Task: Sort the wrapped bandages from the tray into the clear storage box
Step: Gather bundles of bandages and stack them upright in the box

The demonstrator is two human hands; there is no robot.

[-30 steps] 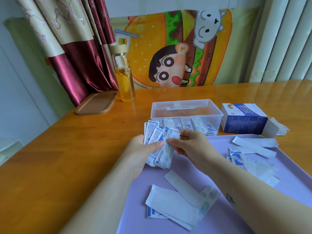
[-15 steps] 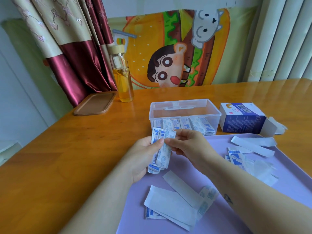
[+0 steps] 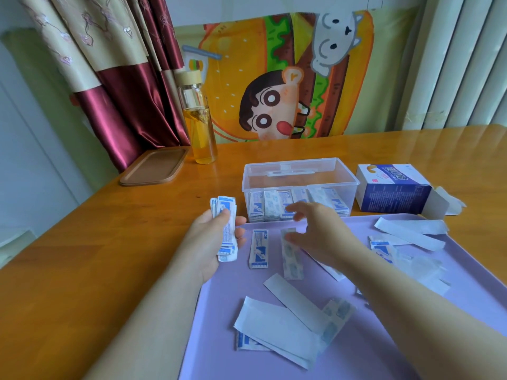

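Note:
My left hand [image 3: 214, 237] grips a stack of wrapped bandages [image 3: 225, 215] upright, just past the left rim of the purple tray [image 3: 370, 352]. My right hand [image 3: 318, 234] hovers over the tray's far part with its fingers spread, the thumb tip at the top end of a loose wrapped bandage [image 3: 292, 256]. Another wrapped bandage [image 3: 259, 249] lies flat beside it. The clear storage box [image 3: 300, 163] stands open behind the tray, with several wrapped bandages [image 3: 277, 205] upright along its front wall. More bandages and white paper strips [image 3: 277, 325] lie scattered on the tray.
A blue and white carton [image 3: 392, 189] with an open flap sits right of the box. At the back left of the wooden table [image 3: 82, 256] stand a glass bottle of yellow liquid [image 3: 199, 127] and a brown lid [image 3: 155, 167]. Curtains hang behind.
My right hand has left the stack and dropped toward the tray, where two bandages now lie flat. My left hand has shifted left, keeping the rest of the stack.

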